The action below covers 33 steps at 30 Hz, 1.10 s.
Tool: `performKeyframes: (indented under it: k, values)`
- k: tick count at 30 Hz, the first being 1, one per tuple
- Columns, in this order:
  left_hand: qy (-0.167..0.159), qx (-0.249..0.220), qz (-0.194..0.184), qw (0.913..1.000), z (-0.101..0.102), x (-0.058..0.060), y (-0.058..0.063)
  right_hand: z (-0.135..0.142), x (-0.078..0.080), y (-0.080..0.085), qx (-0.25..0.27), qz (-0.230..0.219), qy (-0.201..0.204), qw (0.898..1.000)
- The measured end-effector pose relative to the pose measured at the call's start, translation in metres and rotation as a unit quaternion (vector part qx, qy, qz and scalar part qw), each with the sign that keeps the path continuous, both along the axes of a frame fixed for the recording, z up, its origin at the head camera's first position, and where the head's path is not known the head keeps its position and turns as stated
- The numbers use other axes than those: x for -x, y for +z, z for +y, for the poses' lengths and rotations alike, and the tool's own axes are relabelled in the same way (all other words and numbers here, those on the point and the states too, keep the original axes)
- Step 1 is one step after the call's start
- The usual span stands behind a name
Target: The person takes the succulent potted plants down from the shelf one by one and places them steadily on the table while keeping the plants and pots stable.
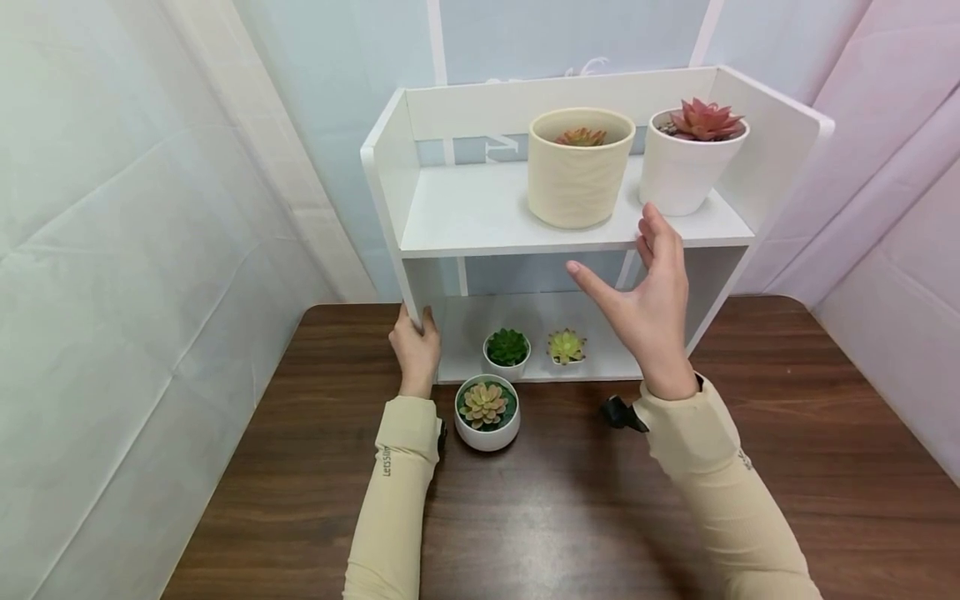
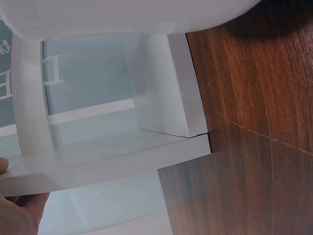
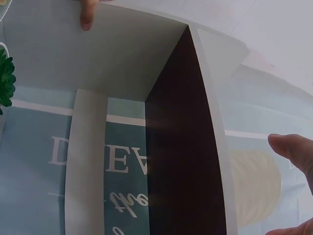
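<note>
My left hand [image 1: 417, 348] grips the left side panel of a white two-tier shelf [image 1: 465, 204]; in the left wrist view the thumb and fingers lie on opposite faces of that panel [image 2: 112, 166]. My right hand [image 1: 651, 304] is raised before the upper tier, thumb and fingers spread apart, holding nothing. Nearest to it are a cream ridged pot [image 1: 576, 183] with an orange-tipped succulent [image 1: 581, 137] and a white pot [image 1: 678, 175] with a red succulent [image 1: 705, 121]. The right wrist view catches the cream pot [image 3: 254, 186] beside the spread right hand [image 3: 298, 156].
On the lower tier stand a dark green succulent [image 1: 507, 347] in a white pot and a small yellow-green succulent [image 1: 566, 345]. A round white bowl [image 1: 486, 437] with a pale succulent sits on the brown table [image 1: 555, 508] before the shelf. White curtains [image 1: 135, 275] hang at both sides.
</note>
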<state>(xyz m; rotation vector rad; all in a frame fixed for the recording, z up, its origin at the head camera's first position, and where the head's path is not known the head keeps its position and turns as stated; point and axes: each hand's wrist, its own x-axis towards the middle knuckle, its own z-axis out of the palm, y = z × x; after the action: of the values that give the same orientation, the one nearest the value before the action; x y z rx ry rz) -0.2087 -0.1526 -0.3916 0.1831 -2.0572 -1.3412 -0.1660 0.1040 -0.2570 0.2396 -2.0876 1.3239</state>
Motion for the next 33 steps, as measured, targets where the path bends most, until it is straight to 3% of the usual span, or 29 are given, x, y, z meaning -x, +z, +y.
performKeyframes:
  k: [33]
  values:
    - [0.000, 0.001, 0.006, 1.0000, 0.000, 0.001, 0.000, -0.008, 0.029, 0.025, -0.034, -0.048, 0.005, 0.998]
